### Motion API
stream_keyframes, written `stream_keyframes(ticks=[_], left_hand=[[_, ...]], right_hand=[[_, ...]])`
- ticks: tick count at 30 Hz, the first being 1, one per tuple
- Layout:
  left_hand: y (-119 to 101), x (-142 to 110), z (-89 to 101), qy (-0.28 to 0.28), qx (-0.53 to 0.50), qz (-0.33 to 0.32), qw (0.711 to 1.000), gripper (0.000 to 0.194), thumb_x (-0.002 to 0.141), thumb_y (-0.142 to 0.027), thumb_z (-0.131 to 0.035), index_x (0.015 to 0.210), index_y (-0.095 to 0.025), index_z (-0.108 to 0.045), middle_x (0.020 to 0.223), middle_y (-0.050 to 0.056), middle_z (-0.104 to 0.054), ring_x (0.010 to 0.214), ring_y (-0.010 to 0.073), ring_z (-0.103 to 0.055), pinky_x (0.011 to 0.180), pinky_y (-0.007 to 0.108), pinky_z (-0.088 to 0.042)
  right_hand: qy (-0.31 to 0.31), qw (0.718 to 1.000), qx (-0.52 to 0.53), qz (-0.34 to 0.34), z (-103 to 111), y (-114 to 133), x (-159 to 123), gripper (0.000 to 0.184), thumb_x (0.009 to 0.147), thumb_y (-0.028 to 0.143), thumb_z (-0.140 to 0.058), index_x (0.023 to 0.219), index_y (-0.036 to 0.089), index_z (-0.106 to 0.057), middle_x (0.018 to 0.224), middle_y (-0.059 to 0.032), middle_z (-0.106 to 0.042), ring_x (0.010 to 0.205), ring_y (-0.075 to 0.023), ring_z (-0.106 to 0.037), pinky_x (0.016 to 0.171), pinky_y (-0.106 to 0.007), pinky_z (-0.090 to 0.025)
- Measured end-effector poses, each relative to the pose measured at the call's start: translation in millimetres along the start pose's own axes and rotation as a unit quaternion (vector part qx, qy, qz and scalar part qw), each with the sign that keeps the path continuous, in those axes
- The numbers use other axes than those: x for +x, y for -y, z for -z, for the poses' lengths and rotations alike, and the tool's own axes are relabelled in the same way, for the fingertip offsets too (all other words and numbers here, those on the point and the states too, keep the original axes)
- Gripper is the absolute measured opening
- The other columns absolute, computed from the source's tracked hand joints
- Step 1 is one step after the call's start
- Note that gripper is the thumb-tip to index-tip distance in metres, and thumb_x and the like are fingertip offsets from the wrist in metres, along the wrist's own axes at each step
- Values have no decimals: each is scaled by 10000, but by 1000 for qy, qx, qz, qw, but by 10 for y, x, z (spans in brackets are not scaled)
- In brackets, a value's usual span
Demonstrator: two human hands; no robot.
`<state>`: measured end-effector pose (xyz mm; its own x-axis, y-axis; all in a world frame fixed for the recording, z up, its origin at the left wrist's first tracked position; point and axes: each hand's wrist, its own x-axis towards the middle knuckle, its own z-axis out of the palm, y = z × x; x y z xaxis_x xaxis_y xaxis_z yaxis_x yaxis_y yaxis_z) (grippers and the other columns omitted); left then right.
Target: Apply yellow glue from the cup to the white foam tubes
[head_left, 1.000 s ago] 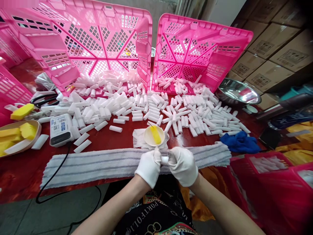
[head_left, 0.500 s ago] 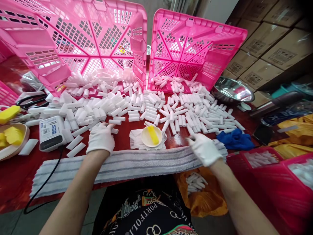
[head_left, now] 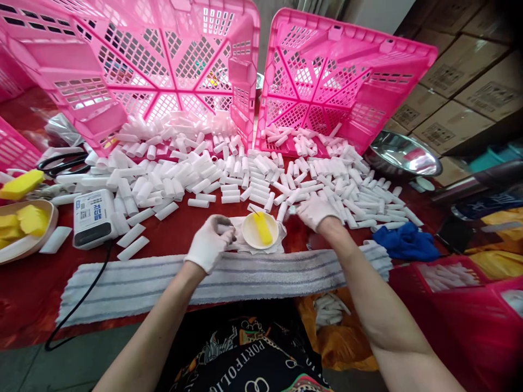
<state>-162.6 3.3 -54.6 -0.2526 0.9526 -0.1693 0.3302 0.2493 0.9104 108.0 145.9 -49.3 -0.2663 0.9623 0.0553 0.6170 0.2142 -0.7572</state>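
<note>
In the head view my left hand, in a white glove, is closed around a short white tube just left of a small round dish. A yellow sponge strip lies in that dish, which rests on a white tissue. To the right of the dish, my gloved right hand reaches over the front of the tube pile. Its fingertips are pinched together, and what they hold, if anything, is too small to make out.
Two pink crates lie tipped behind the tubes. A striped towel runs along the table's front edge. On the left are a white device with a cable and a tray of yellow sponges; on the right, a blue cloth and a metal bowl.
My left hand has moved right to the dish with a white tube taken from the table. My right hand has moved forward and left from the towel to the tubes. The view has shifted slightly.
</note>
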Motion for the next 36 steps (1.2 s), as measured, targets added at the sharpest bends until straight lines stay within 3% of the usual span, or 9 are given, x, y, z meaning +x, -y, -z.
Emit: stream_keyframes(ticks=[4, 6, 8, 13, 18, 23, 29, 33, 36], left_hand=[[30, -1, -100, -14, 99, -23, 995, 266, 695, -343, -605, 904, -190, -546, 876, 32, -645, 754, 164, -614, 722, 291, -497], [19, 19, -106, -18, 124, -39, 991, 272, 718, -318, -588, 959, -197, -553, 941, 47, -646, 817, 179, -617, 762, 302, -496], [-1, 36, -108, -12, 141, -49, 989, 295, 735, -293, -573, 1014, -197, -560, 984, 64, -645, 875, 198, -613, 800, 320, -492], [-10, 49, -115, 4, 154, -67, 986, 290, 753, -260, -552, 1034, -191, -573, 1039, 76, -627, 944, 217, -595, 843, 339, -483], [20, 53, -111, 13, 149, -68, 986, 284, 766, -256, -541, 1042, -192, -565, 1059, 69, -615, 967, 208, -578, 885, 344, -461], [26, 67, -112, 17, 145, -66, 987, 279, 765, -256, -538, 1037, -197, -566, 1056, 59, -617, 960, 198, -582, 883, 324, -462], [8, 64, -89, 27, 148, -51, 987, 282, 781, -290, -517, 1049, -213, -557, 1061, 35, -615, 949, 186, -581, 860, 317, -472], [21, 61, -83, 31, 156, -54, 986, 281, 789, -297, -505, 1055, -220, -551, 1057, 24, -614, 937, 179, -583, 853, 313, -475], [35, 64, -89, 24, 157, -59, 985, 282, 788, -293, -509, 1058, -223, -547, 1051, 22, -615, 946, 176, -582, 870, 311, -468]], right_hand=[[40, 996, 74, -34, 107, 204, -301, 313, 856, 295, -405, 811, 106, -650, 461, 71, -505, 367, -75, -438, 396, -196, -396], [100, 984, 142, -47, -8, 342, -439, 375, 831, 405, -466, 1003, 114, -625, 529, 48, -560, 389, -86, -477, 375, -206, -392], [136, 974, 179, -44, -191, 436, -497, 412, 813, 447, -504, 1069, 142, -609, 601, 12, -603, 457, -100, -529, 414, -214, -417], [64, 992, 97, 49, -496, 321, -428, 241, 788, 338, -574, 968, 194, -644, 910, -36, -668, 835, -151, -615, 762, -277, -492], [42, 984, 76, 152, -480, 125, -480, 193, 768, 272, -595, 937, 188, -638, 910, -58, -643, 861, -174, -607, 804, -330, -494], [73, 988, 113, 71, -528, 97, -543, 254, 807, 294, -562, 1046, 215, -596, 1039, -44, -648, 969, -171, -599, 897, -327, -468], [38, 985, 82, 147, -544, -11, -608, 195, 776, 296, -606, 947, 209, -636, 926, -51, -633, 858, -180, -609, 800, -333, -504], [56, 987, 118, 95, -567, 11, -650, 299, 790, 335, -593, 1065, 219, -596, 1012, -49, -646, 938, -185, -608, 856, -330, -496], [44, 989, 99, 105, -572, 54, -678, 229, 800, 342, -577, 974, 208, -641, 925, -47, -659, 862, -190, -623, 800, -331, -518]])
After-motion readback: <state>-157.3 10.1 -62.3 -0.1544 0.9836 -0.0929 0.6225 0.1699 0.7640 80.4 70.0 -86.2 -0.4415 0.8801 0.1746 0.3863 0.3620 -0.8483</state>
